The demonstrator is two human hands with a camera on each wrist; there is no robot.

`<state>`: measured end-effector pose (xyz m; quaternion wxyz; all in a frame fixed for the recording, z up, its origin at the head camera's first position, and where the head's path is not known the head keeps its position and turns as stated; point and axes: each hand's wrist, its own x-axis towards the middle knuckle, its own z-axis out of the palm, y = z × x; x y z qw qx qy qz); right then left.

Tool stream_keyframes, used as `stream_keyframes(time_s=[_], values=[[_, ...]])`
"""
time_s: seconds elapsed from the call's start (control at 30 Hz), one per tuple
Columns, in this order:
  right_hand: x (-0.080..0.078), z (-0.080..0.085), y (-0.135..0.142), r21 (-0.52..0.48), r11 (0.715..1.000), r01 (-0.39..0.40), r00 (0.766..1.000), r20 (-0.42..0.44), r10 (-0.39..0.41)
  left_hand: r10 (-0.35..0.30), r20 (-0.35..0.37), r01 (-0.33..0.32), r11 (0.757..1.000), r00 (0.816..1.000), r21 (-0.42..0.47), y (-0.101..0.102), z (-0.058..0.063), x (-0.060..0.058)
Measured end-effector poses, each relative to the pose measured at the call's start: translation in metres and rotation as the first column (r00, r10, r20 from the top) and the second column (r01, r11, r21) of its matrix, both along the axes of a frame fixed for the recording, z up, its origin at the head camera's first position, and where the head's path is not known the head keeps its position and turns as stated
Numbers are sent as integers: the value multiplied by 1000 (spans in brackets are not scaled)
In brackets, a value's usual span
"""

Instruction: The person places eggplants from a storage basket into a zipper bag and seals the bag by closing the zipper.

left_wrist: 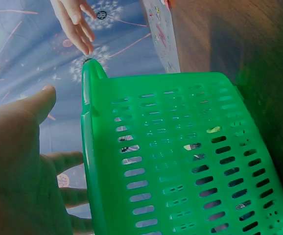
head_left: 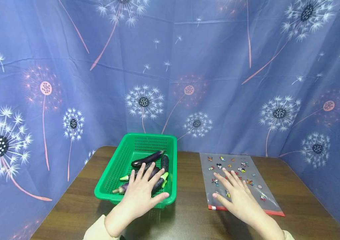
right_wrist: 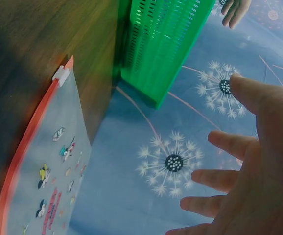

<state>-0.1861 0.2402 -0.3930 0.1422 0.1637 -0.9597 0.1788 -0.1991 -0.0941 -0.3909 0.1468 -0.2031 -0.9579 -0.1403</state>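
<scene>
Fingers (head_left: 141, 172) splayed; basket (head_left: 149, 143), bag (head_left: 232, 165) beneath

We note a brown wood-grain tabletop (head_left: 190, 196) below the left grip (head_left: 140, 191), faintly glossy; beyond that grip we observe creased blue cloth (head_left: 217, 50) hanging, printed with white and pink dandelions (head_left: 144, 102).

In the head view, some dark vegetables (head_left: 158, 184) are partly covered by the left hand (head_left: 141, 193), the zip bag (head_left: 258, 175) is partly hidden by the right hand (head_left: 241, 201), and the desk (head_left: 193, 186) is cut off below. In the left wrist view, the basket (left_wrist: 107, 147) is cropped; in the right, the red print (right_wrist: 52, 211) is blurred
</scene>
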Motion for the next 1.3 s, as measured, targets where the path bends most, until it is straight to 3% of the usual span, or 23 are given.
stream_keyframes(time_s=[0.13, 0.23, 0.4, 0.57, 0.7, 0.87, 1.03, 1.17, 1.3], values=[[-2, 0, 5, -5, 1000, -9, 1000, -17, 9, 0, 5, 0, 1000, 1000, 0, -3, 3, -1], [-7, 0, 18, 9, 999, -41, 997, -64, 41, -5, 27, 6, 1000, 1000, -7, -9, 14, -6], [-21, 0, 52, 94, 988, -119, 980, -147, 132, -17, 34, 18, 1000, 999, -23, -23, 41, -22], [-27, -6, 85, 178, 969, -173, 977, -92, 192, -43, 56, 49, 994, 997, -96, -36, 53, -42], [-30, -15, 110, 246, 943, -226, 962, -94, 255, -27, 75, 38, 987, 997, -157, -43, 55, -56], [-36, -31, 139, 340, 898, -279, 921, -169, 350, 14, 107, 14, 968, 994, -251, -49, 53, -72], [-40, -47, 159, 363, 868, -338, 899, -149, 412, 40, 171, 16, 950, 984, -312, -54, 49, -87], [-41, -57, 170, 401, 848, -346, 887, -156, 435, 47, 246, 36, 946, 968, -324, -55, 44, -96], [-42, -64, 177, 396, 847, -355, 881, -161, 445, 76, 348, 46, 943, 934, -330, -55, 38, -102]])
